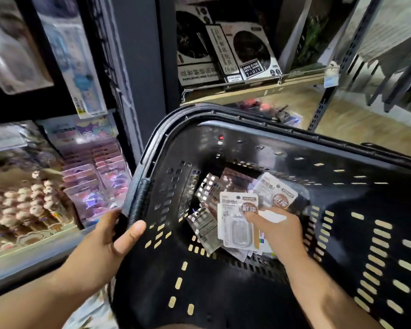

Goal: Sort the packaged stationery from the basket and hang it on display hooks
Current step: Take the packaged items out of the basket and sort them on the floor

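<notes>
A black perforated plastic basket [342, 210] fills the middle and right of the head view, tilted toward me. My left hand [109, 241] grips its near-left rim beside the ribbed handle. At the bottom lie several white blister packs of stationery [278, 193], overlapping one another. My right hand [278, 231] reaches down inside the basket and holds the top white pack [233, 224], thumb on its face and fingers hidden beneath it.
A display wall on the left carries hanging packs [81, 74] and pink and purple carded items [97, 176]. Below them stands a tray of plush-topped pens [29, 205]. A wooden shelf [254, 89] with boxed puzzles [223, 43] lies behind the basket.
</notes>
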{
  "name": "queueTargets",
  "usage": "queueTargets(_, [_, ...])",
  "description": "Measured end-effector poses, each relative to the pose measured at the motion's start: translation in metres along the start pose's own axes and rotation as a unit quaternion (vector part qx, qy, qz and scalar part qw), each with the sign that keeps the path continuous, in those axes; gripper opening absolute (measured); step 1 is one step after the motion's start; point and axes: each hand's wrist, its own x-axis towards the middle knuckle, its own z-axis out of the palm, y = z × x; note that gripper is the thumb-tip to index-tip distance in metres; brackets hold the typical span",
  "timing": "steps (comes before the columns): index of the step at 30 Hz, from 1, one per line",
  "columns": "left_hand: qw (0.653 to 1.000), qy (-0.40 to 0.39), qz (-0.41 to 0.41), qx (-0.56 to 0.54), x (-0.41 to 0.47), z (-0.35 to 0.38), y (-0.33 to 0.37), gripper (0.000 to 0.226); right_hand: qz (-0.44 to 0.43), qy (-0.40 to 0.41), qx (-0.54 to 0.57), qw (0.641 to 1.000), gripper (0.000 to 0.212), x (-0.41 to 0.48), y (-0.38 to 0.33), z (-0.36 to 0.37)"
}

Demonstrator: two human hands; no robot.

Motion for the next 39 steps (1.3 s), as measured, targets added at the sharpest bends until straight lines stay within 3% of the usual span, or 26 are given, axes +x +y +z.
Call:
queueTargets(2, [1.0, -0.004, -0.012, -0.013, -0.002, -0.003, 0.01, 0.075, -0.022, -0.035, 0.017, 0.999, 0.019, -0.016, -0.027, 0.008])
queueTargets(4, [0.998, -0.022, -0.012, -0.055, -0.007, -0.01, 0.02, 0.084, -0.044, -0.055, 0.008, 0.997, 0.021, -0.03, -0.052, 0.014])
queueTargets(9, [0.992, -0.045, 0.068, -0.094, -0.029, -0.026, 0.044, 0.082, -0.158, -0.128, -0.038, 0.978, 0.042, -0.076, -0.117, 0.021])
queueTargets(12, [0.967, -0.146, 0.089, -0.187, -0.042, -0.04, 0.055, 0.079, -0.189, -0.176, -0.031, 0.966, 0.019, -0.108, -0.157, 0.028])
queueTargets(14, [0.944, -0.194, 0.097, -0.249, -0.052, -0.052, 0.063, 0.069, -0.194, -0.212, -0.012, 0.958, 0.029, -0.12, -0.177, 0.042])
queueTargets(19, [0.929, -0.096, 0.075, -0.35, -0.059, -0.092, 0.058, 0.058, -0.162, -0.269, 0.023, 0.949, 0.038, -0.138, -0.213, 0.106])
queueTargets(21, [0.919, -0.055, 0.068, -0.385, -0.062, -0.115, 0.046, 0.057, -0.149, -0.304, 0.025, 0.941, 0.029, -0.143, -0.222, 0.133])
queueTargets(24, [0.904, 0.018, 0.063, -0.422, -0.071, -0.15, 0.028, 0.038, -0.167, -0.351, 0.009, 0.921, 0.017, -0.159, -0.251, 0.18])
queueTargets(27, [0.892, 0.11, 0.035, -0.438, -0.073, -0.186, -0.007, 0.015, -0.258, -0.381, -0.059, 0.886, 0.007, -0.167, -0.276, 0.236])
queueTargets(30, [0.88, 0.177, -0.02, -0.441, -0.08, -0.212, -0.076, 0.036, -0.29, -0.422, -0.183, 0.839, 0.011, -0.175, -0.272, 0.294])
queueTargets(33, [0.872, 0.228, -0.079, -0.425, -0.094, -0.22, -0.139, 0.032, -0.297, -0.515, -0.409, 0.692, 0.016, -0.184, -0.249, 0.334])
queueTargets(34, [0.871, 0.239, -0.095, -0.417, -0.099, -0.219, -0.155, 0.027, -0.285, -0.537, -0.444, 0.659, 0.015, -0.189, -0.238, 0.342])
queueTargets(36, [0.873, 0.242, -0.122, -0.406, -0.107, -0.215, -0.176, 0.017, -0.212, -0.566, -0.462, 0.649, 0.02, -0.193, -0.203, 0.353])
queueTargets(39, [0.863, 0.246, -0.157, -0.413, -0.116, -0.21, -0.2, 0.012, -0.112, -0.555, -0.495, 0.66, 0.06, -0.194, -0.127, 0.37])
